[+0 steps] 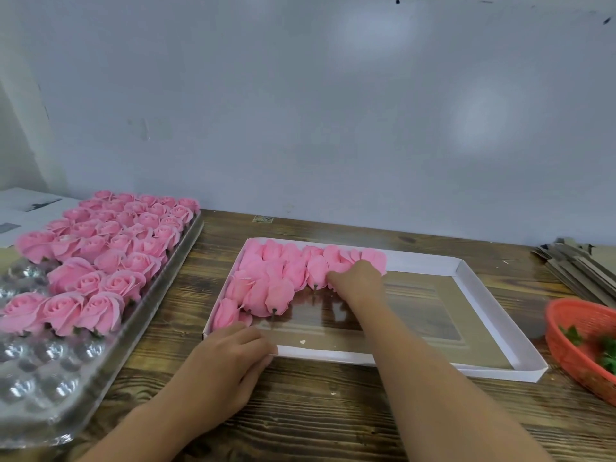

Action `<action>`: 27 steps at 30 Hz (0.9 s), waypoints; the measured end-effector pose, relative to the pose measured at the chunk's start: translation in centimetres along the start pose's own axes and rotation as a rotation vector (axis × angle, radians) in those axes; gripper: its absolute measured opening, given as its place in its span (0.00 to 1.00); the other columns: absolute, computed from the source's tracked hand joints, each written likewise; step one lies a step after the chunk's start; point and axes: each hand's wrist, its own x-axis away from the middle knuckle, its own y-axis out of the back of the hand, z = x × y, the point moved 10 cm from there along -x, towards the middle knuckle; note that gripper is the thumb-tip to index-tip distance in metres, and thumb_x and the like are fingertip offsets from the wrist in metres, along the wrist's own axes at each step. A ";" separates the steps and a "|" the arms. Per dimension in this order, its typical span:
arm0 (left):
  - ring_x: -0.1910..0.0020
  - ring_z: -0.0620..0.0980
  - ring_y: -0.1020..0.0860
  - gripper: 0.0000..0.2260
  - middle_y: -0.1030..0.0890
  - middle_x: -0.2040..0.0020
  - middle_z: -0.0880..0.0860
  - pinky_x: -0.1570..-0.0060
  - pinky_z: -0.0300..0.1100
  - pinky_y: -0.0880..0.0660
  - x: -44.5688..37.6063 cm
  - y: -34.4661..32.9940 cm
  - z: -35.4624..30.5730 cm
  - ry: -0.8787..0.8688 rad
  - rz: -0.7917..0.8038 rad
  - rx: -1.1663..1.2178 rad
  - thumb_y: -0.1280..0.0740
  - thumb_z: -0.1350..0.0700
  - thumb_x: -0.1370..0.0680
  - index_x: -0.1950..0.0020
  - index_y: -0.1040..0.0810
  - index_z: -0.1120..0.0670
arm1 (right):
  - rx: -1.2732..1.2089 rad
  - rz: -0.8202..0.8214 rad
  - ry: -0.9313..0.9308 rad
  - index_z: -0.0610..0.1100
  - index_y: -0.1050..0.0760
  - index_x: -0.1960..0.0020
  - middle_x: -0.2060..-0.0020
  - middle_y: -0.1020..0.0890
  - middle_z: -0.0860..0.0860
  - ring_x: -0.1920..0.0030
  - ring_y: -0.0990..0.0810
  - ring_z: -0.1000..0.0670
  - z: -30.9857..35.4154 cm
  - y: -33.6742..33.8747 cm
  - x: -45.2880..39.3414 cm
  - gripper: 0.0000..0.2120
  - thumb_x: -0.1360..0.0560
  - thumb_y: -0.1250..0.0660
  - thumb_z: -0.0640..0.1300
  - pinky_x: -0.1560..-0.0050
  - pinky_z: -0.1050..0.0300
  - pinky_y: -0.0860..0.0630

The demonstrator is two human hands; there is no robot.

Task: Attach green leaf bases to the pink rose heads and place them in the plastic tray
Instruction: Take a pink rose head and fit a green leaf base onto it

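Observation:
A clear plastic tray [40, 388] on the left holds several upright pink roses [110, 248] with green bases; its near cups are bare. A shallow white box [466, 368] at the centre holds several pink rose heads [276, 278] lying in its far-left part, stems toward me. My right hand [360, 281] reaches into the box, its fingers curled down onto a rose head there. My left hand [233, 358] rests on the box's near-left edge with its fingers bent over the rim. Green leaf bases [603, 348] lie in an orange basket [566, 348] at the right.
The brown wooden table [316, 415] stretches in front of the box. A stack of flat grey cardboard pieces [576, 265] lies at the far right. White papers [30, 205] sit behind the plastic tray. A pale wall [300, 111] closes off the back.

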 end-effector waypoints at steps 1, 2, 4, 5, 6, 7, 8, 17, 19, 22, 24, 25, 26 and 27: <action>0.57 0.41 0.22 0.10 0.20 0.56 0.40 0.58 0.40 0.22 0.0 0.0 0.0 0.004 0.003 0.000 0.39 0.50 0.21 0.51 0.17 0.48 | 0.002 0.004 -0.002 0.38 0.21 0.46 0.60 0.18 0.44 0.61 0.21 0.46 0.1 0.0 0.0 0.15 0.30 0.33 0.44 0.61 0.58 0.29; 0.57 0.42 0.22 0.10 0.19 0.56 0.40 0.58 0.41 0.22 0.0 -0.1 0.0 0.005 0.006 0.004 0.39 0.50 0.21 0.51 0.17 0.48 | -0.007 0.009 -0.001 0.38 0.21 0.49 0.63 0.19 0.45 0.64 0.22 0.47 0.1 -0.1 0.0 0.12 0.31 0.33 0.43 0.64 0.60 0.30; 0.56 0.41 0.22 0.10 0.19 0.55 0.40 0.57 0.41 0.21 0.0 -0.2 0.1 0.012 0.011 0.011 0.39 0.50 0.21 0.51 0.18 0.47 | -0.083 0.023 -0.009 0.38 0.23 0.58 0.70 0.22 0.46 0.69 0.24 0.49 -0.2 0.2 0.1 0.05 0.32 0.33 0.39 0.71 0.63 0.31; 0.55 0.41 0.22 0.10 0.20 0.55 0.40 0.57 0.41 0.21 0.0 -0.2 0.1 0.014 0.016 0.015 0.39 0.50 0.20 0.51 0.18 0.47 | -0.141 0.025 -0.013 0.38 0.24 0.62 0.70 0.23 0.46 0.69 0.24 0.47 -0.4 0.6 0.2 0.03 0.32 0.33 0.38 0.70 0.62 0.29; 0.55 0.40 0.22 0.09 0.20 0.54 0.39 0.56 0.40 0.21 0.0 -0.2 0.1 0.016 0.021 0.019 0.38 0.50 0.20 0.50 0.18 0.47 | -0.210 0.032 -0.019 0.38 0.25 0.62 0.69 0.22 0.44 0.67 0.23 0.46 -0.8 0.9 0.2 0.04 0.31 0.32 0.38 0.68 0.60 0.25; 0.54 0.39 0.22 0.07 0.20 0.54 0.39 0.56 0.40 0.21 0.1 -0.3 0.1 0.019 0.024 0.024 0.36 0.51 0.21 0.50 0.18 0.46 | -0.298 0.059 -0.034 0.37 0.24 0.61 0.66 0.21 0.42 0.65 0.22 0.45 -1.2 1.2 0.4 0.04 0.30 0.32 0.38 0.64 0.57 0.22; 0.54 0.39 0.22 0.05 0.20 0.53 0.39 0.55 0.40 0.21 0.1 -0.3 0.2 0.021 0.030 0.024 0.33 0.53 0.22 0.49 0.18 0.46 | -0.404 0.106 -0.053 0.37 0.23 0.57 0.62 0.20 0.41 0.63 0.21 0.46 -1.6 1.4 0.9 0.04 0.29 0.32 0.38 0.62 0.56 0.20; 0.43 0.32 0.24 0.07 0.20 0.47 0.30 0.45 0.26 0.27 -1.9 0.7 0.0 0.375 -0.057 0.434 0.35 0.45 0.21 0.45 0.20 0.38 | -0.948 0.429 -0.024 0.43 0.31 0.57 0.58 0.18 0.41 0.55 0.18 0.46 -2.2 3.2 7.9 0.10 0.24 0.32 0.33 0.60 0.59 0.18; 0.44 0.28 0.24 0.20 0.21 0.47 0.29 0.48 0.26 0.27 -3.4 -1.0 -1.1 0.489 0.053 0.570 0.39 0.30 0.27 0.41 0.23 0.36 | -1.004 0.434 0.034 0.44 0.31 0.56 0.60 0.18 0.43 0.56 0.17 0.46 -1.5 3.4 9.4 0.12 0.26 0.31 0.31 0.56 0.57 0.17; 0.42 0.30 0.24 0.25 0.19 0.42 0.33 0.42 0.33 0.28 -6.0 -3.5 -4.4 0.489 0.169 0.893 0.37 0.26 0.29 0.39 0.22 0.37 | -1.018 0.429 0.168 0.40 0.31 0.51 0.58 0.17 0.38 0.52 0.17 0.41 -0.2 3.5 11.5 0.12 0.27 0.30 0.29 0.44 0.48 0.19; 0.43 0.35 0.20 0.20 0.16 0.45 0.38 0.46 0.33 0.24 -7.5 -3.8 -5.8 0.459 0.109 1.040 0.31 0.32 0.27 0.41 0.19 0.41 | -0.979 0.365 0.246 0.39 0.30 0.49 0.53 0.17 0.33 0.51 0.18 0.39 0.2 3.9 12.1 0.13 0.28 0.31 0.27 0.45 0.48 0.20; 0.46 0.37 0.18 0.14 0.15 0.47 0.41 0.50 0.31 0.23 -8.0 -3.5 -6.0 0.464 0.051 1.069 0.29 0.38 0.26 0.44 0.17 0.42 | -0.955 0.329 0.280 0.37 0.30 0.49 0.52 0.17 0.33 0.51 0.18 0.40 0.2 4.1 12.2 0.13 0.28 0.31 0.26 0.47 0.49 0.19; 0.49 0.38 0.17 0.08 0.14 0.50 0.44 0.53 0.30 0.23 -8.4 -3.3 -5.9 0.477 -0.010 1.095 0.27 0.45 0.24 0.46 0.16 0.43 | -0.936 0.304 0.307 0.34 0.30 0.49 0.52 0.17 0.33 0.51 0.18 0.40 0.3 4.2 12.2 0.13 0.29 0.31 0.24 0.48 0.50 0.19; 0.52 0.39 0.16 0.05 0.13 0.53 0.45 0.55 0.30 0.23 -8.6 -3.1 -5.8 0.493 -0.054 1.117 0.26 0.51 0.23 0.49 0.16 0.42 | -0.927 0.296 0.328 0.31 0.31 0.47 0.51 0.17 0.33 0.50 0.18 0.40 0.3 4.2 12.2 0.14 0.29 0.31 0.24 0.48 0.49 0.19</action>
